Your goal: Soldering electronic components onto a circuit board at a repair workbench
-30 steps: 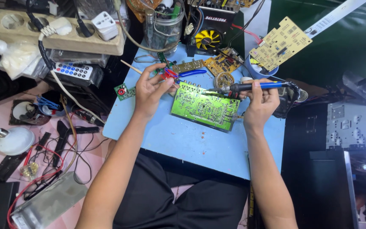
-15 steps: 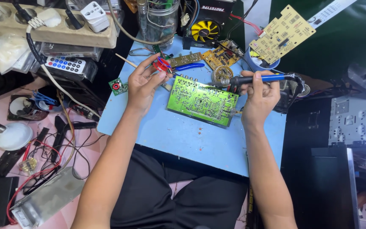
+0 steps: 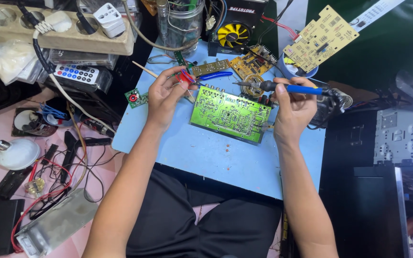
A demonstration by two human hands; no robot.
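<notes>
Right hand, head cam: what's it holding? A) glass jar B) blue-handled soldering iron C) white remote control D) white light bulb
B: the right hand grips the blue-handled soldering iron above the green rectangular circuit board, its tip pointing toward the left hand, which pinches a small red part.

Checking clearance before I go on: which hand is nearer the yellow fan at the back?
Right. The right hand sits below and slightly right of the yellow fan; the left hand lies farther off, down to its left.
</notes>
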